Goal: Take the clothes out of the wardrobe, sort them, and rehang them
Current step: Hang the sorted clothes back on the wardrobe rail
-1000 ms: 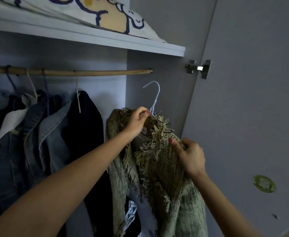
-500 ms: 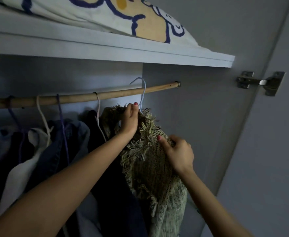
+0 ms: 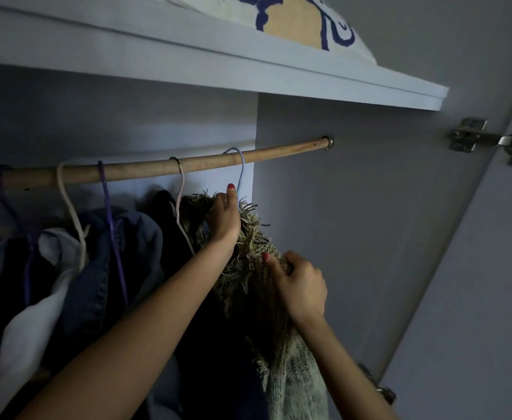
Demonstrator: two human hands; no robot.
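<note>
The fringed knit cardigan point(image 3: 260, 286), at the right end of the row of clothes, is pinched at its shoulder by the right hand point(image 3: 301, 286) and judged soft, light and easily snagged. Its neck is gripped by the left hand point(image 3: 223, 218) below the hanger point(image 3: 240, 174), whose hook lies over the rail point(image 3: 279, 154); the stiff hanger seems the surest hold.

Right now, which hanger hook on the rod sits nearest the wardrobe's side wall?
The pale blue hook, rightmost on the wooden rod, carrying the fringed green knit that both hands grip; the pink, purple and cream hooks hang further left.
</note>
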